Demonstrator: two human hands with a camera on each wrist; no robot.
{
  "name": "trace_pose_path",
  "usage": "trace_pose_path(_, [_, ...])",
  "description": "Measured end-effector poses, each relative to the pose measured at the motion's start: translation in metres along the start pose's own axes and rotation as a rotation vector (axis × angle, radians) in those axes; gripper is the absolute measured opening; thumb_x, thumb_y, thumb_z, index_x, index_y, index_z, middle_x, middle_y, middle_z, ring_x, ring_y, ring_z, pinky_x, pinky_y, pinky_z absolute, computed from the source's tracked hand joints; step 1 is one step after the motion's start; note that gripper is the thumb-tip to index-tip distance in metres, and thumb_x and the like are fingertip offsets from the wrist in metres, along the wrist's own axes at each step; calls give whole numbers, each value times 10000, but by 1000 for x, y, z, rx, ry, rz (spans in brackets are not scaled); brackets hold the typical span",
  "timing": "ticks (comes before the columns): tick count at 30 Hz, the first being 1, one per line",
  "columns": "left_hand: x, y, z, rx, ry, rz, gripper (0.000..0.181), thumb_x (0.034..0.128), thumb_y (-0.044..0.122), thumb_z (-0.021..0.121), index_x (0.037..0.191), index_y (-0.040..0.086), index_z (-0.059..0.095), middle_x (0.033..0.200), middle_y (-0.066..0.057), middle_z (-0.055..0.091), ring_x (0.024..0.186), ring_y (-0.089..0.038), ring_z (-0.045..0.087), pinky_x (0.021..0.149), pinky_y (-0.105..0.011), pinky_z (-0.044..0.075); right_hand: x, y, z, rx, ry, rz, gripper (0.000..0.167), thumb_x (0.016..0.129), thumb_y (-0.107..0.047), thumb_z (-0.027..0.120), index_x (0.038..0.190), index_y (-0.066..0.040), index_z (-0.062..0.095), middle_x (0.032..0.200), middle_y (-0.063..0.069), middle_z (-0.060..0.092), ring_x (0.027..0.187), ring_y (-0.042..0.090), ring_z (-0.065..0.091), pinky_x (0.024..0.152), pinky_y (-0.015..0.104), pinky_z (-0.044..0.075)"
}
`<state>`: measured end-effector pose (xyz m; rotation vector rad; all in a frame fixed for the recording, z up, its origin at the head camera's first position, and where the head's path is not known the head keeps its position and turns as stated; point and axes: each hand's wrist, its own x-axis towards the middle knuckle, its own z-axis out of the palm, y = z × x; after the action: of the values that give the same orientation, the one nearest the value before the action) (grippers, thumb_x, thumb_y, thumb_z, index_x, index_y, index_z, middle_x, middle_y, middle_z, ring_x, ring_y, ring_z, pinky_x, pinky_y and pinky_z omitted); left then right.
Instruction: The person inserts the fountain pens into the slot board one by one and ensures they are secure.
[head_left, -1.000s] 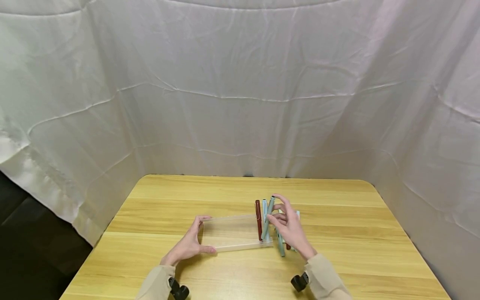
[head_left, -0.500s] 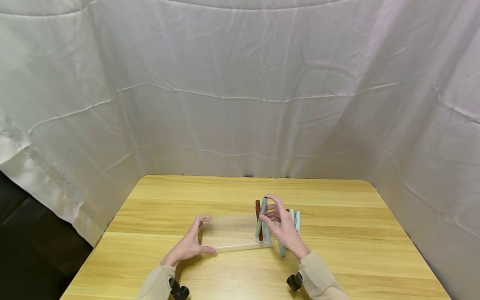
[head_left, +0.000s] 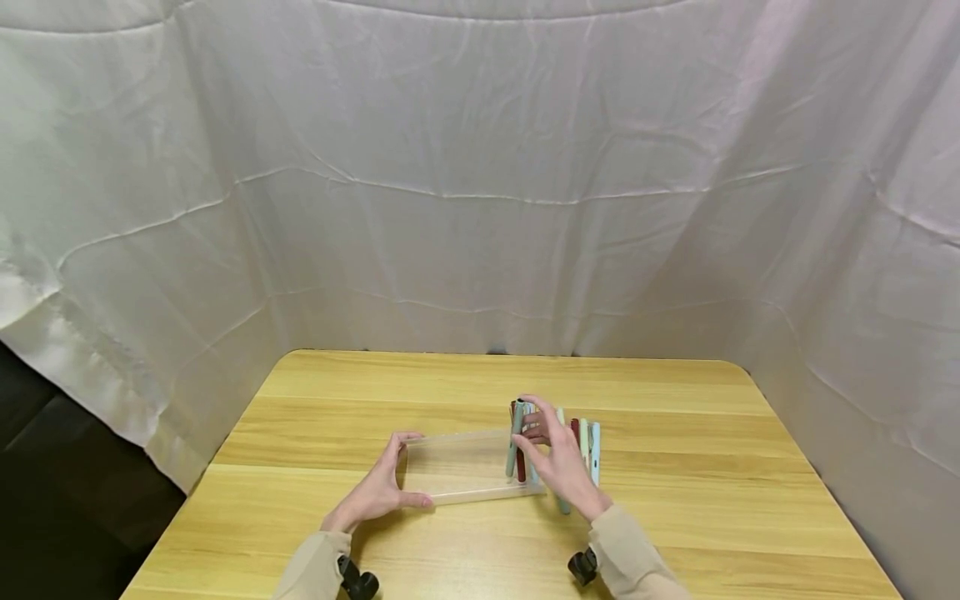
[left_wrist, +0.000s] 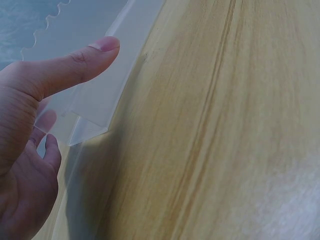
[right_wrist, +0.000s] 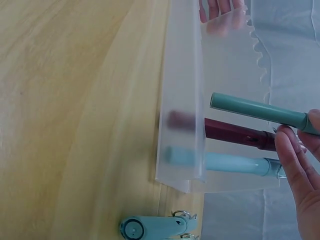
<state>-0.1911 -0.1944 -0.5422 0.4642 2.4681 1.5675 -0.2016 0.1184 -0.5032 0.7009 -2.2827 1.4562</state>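
A clear plastic pen rack (head_left: 461,462) with a scalloped edge stands on the table. My left hand (head_left: 375,487) grips its left end, thumb on the front wall and fingers at the back edge. In my right hand (head_left: 558,462), thumb and fingers pinch a green pen (right_wrist: 255,111) by its far end, tilted over the rack's right part. Its lower end shows apart from the rack's wall in the right wrist view. A dark red pen (right_wrist: 235,134) and a light blue pen (right_wrist: 237,163) lie side by side in the rack's right end.
Several loose pens lie right of the rack, among them a light blue pen (head_left: 596,450), a pale green pen (head_left: 584,442) and a green pen (right_wrist: 155,227), partly behind the right hand. Grey curtains (head_left: 480,250) surround the wooden table (head_left: 480,550).
My right hand has moved left with the green pen, from over the light blue pen to left of the dark red one, and the pen stands more upright. The left hand keeps its place.
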Motion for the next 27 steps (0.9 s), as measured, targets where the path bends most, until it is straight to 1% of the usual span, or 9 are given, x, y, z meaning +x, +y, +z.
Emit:
trace_pose_path(6, [-1,1,0,-3,1,18,1018,657,162,931,1464,76,317,1582,-235,283,1525,-504,158,1254,-645,115,-1,-4,2,-34,-41,18,604,920,-71,713,1459,-130,447,1053,109,705,878,197,717,798,270,642])
trace_pose_path(11, [-1,1,0,4,0,32,1006,669,173,927,1463,71,318,1580,-232,291,1522,-507,160,1251,-649,113,-2,-5,4,-56,-56,20,612,912,-61,719,1462,-94,451,1040,89,708,860,169,706,782,269,637])
trace_pose_path(16, [-1,1,0,7,1,27,1015,660,171,931,1461,66,317,1578,-229,295,1525,-494,171,1256,-640,119,-3,-3,6,-104,-64,-8,629,899,-55,733,1460,-119,455,1001,88,728,801,127,704,740,246,633])
trace_pose_path(22, [-1,1,-1,-3,-2,-6,1029,646,169,938,1461,91,315,1587,-197,290,1543,-456,161,1280,-596,112,-4,-1,7,-146,-88,-27,601,902,-81,736,1443,-159,486,969,65,718,754,92,685,700,228,616])
trace_pose_path(27, [-1,0,-1,6,-2,11,1021,655,174,934,1460,73,314,1578,-209,297,1536,-465,173,1273,-605,119,-4,-1,8,-157,-97,-32,596,895,-70,741,1433,-149,498,957,65,715,726,79,673,671,209,600])
